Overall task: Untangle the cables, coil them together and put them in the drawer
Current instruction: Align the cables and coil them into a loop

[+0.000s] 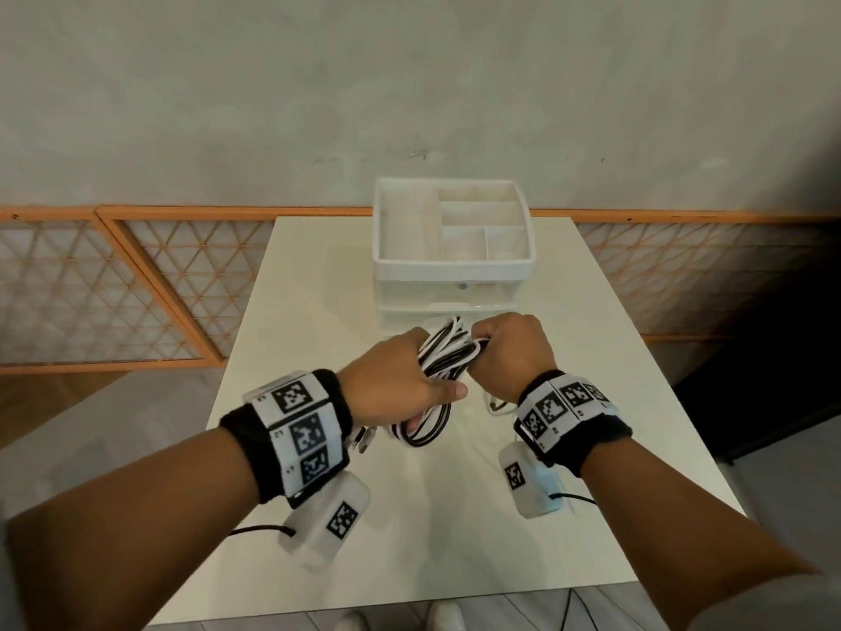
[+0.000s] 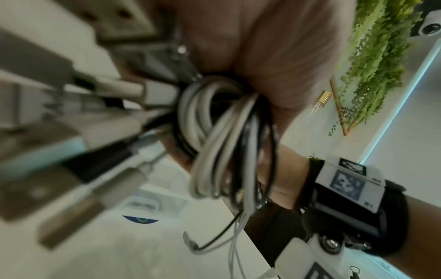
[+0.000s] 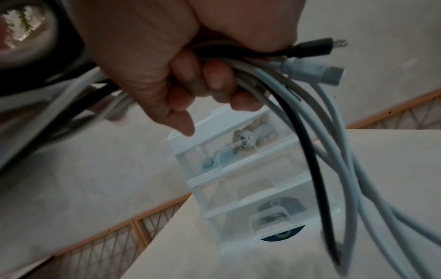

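1. Cables, black and white, form one looped bundle held above the surface, just in front of the drawer unit at 12 o'clock.
2. Left hand has its grip curled around the bundle's lower loops, thumb pointing toward 3 o'clock.
3. Right hand has its grip clenched on the upper strands; the right wrist view shows a black plug and a white plug sticking out past the fist.
4. Drawer unit has an open divided tray on top and clear drawers below; whether any drawer is pulled out, I cannot tell.
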